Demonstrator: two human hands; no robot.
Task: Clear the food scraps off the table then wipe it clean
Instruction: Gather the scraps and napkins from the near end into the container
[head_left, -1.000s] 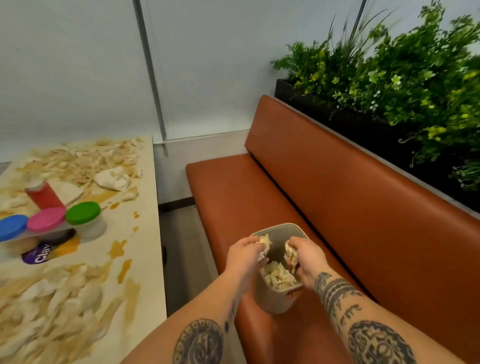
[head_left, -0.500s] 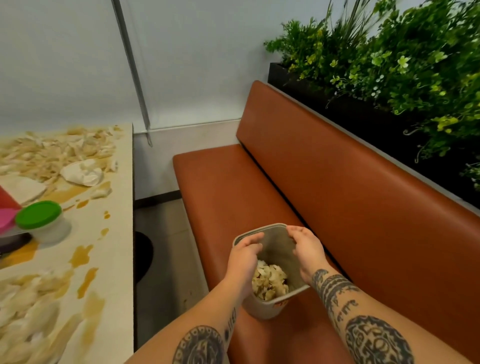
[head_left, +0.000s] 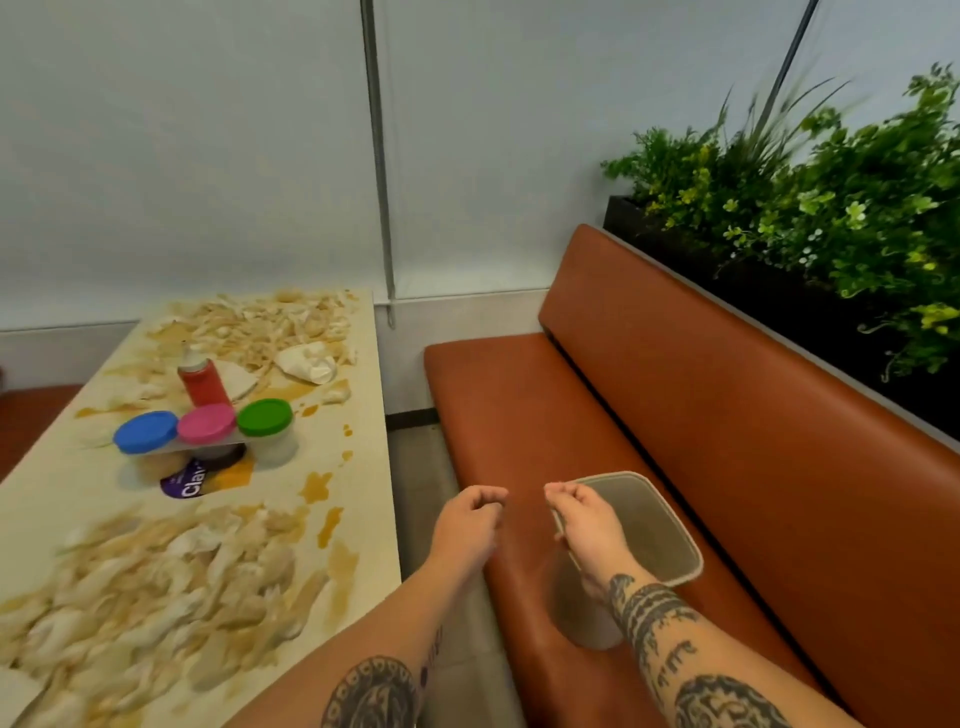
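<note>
a: where are the food scraps (head_left: 156, 587)?
b: heaped on the tabletop (head_left: 363, 415).
a: and the fingers?
b: left hand (head_left: 470, 525) and right hand (head_left: 584, 519) loosely curled, holding nothing, over the seat (head_left: 519, 405) by the tub (head_left: 649, 525).

I am looking into what is showing itself as a café or canteen seating corner, not a home. A long bench (head_left: 519, 415) padded in rust-brown leatherette is running along the right, its tall backrest leaning against a black planter box (head_left: 631, 221) that is holding a hedge of green plants (head_left: 831, 208), the sort of divider that eating places are using between booths. A pale, narrow table (head_left: 363, 415) is standing parallel to the bench across a strip of grey floor (head_left: 415, 467). White roller blinds (head_left: 182, 156) with a hanging pull cord (head_left: 376, 156) are covering the far wall.
</note>
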